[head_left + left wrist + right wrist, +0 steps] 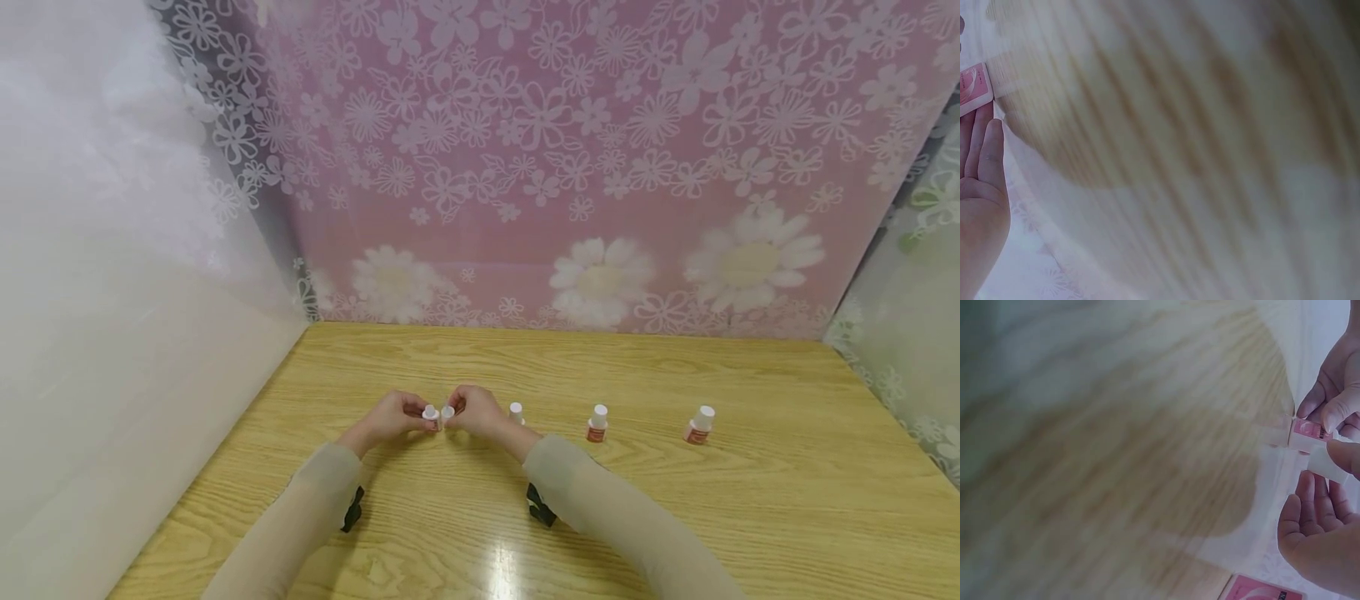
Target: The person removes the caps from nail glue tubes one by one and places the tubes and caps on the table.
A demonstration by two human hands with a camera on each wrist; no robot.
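My left hand (pixel 396 414) grips a small white bottle (pixel 432 422) with a pink-red label, its base at the tabletop. The label (pixel 974 87) shows at the edge of the left wrist view, beside the fingers. Close on the bottle's right, my right hand (pixel 477 410) pinches a white cap (pixel 447 412) between thumb and fingers. In the right wrist view the cap (pixel 1326 464) sits right beside the bottle's top (pixel 1329 439), tilted. The right fingertips support the cap from one side and the thumb presses the other.
Three capped bottles of the same kind stand in a row to the right: one (pixel 516 411) partly hidden behind the right forearm, a middle one (pixel 597 423) and a far one (pixel 699 425). A flowered pink sheet (pixel 525 208) rises behind the wooden table (pixel 465 517); a pale wall (pixel 150 333) borders it left.
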